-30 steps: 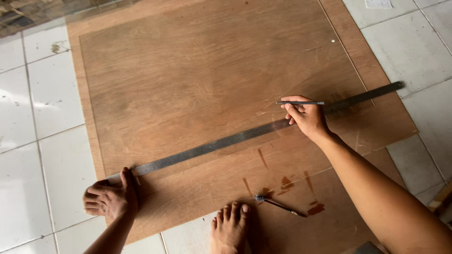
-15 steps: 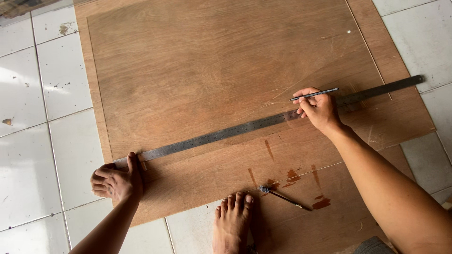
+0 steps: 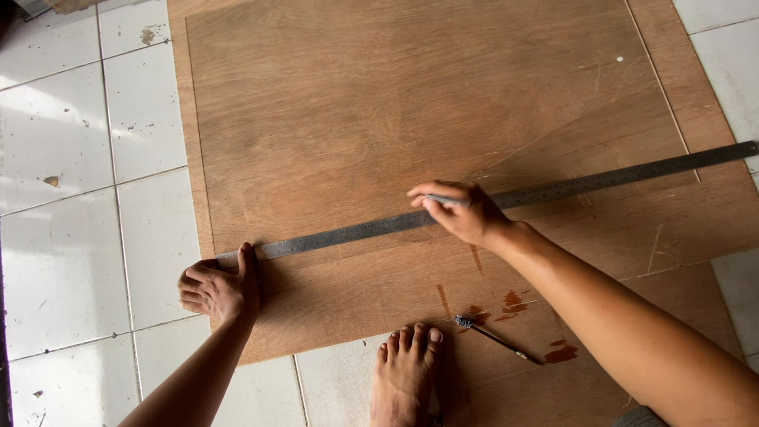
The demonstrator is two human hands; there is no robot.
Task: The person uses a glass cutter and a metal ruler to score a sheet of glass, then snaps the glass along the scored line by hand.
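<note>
Plywood (image 3: 411, 119) is lying on the floor (image 3: 71, 198). The ruler (image 3: 356, 229) is lying across it — left hand (image 3: 217, 289) pinning its end, fingers curled. Right hand (image 3: 458, 209) is pinching a pencil (image 3: 444, 201) at mid-ruler — line apparently partway drawn.

Both hands, the left hand (image 3: 217, 291) and the right hand (image 3: 461, 212), are shown bare, without gloves, rings or wristbands. Both forearms are uncovered as far as the frame edge; no sleeves are seen. Between the forearms, below the hands, one bare foot (image 3: 405, 372) is shown, unshod.
</note>
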